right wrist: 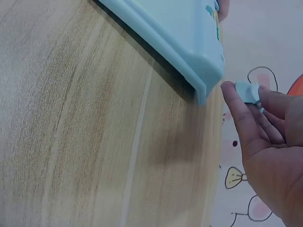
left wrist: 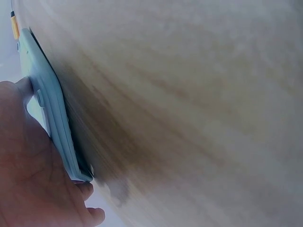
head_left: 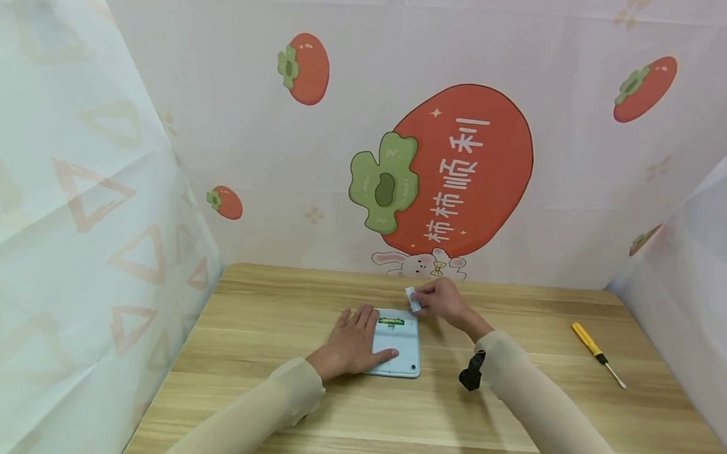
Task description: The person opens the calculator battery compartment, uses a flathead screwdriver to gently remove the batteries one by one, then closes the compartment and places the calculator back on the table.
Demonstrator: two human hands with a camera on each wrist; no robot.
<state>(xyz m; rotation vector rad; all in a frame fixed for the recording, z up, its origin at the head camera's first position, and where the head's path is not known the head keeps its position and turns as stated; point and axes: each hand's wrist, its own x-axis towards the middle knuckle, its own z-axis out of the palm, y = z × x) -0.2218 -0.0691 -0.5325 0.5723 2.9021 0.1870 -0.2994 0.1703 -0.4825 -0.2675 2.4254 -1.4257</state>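
A light-blue, flat, tablet-like device (head_left: 401, 349) lies on the table, with a recess near its far edge showing a green part (head_left: 391, 320). My left hand (head_left: 352, 343) rests on its left side, fingers spread and thumb extended across the surface. In the left wrist view the device's edge (left wrist: 57, 106) shows beside the palm. Just beyond the device's far right corner, my right hand (head_left: 447, 302) pinches a small light-blue plastic cover piece (right wrist: 246, 92) between thumb and fingers. The right wrist view has this piece raised near the device's corner, apart from it.
A screwdriver (head_left: 587, 340) with a yellow and black handle lies toward the right of the wooden table (head_left: 259, 331). White printed sheets (head_left: 269, 146) hang behind and at both sides. A black item (head_left: 472, 371) sits at my right cuff.
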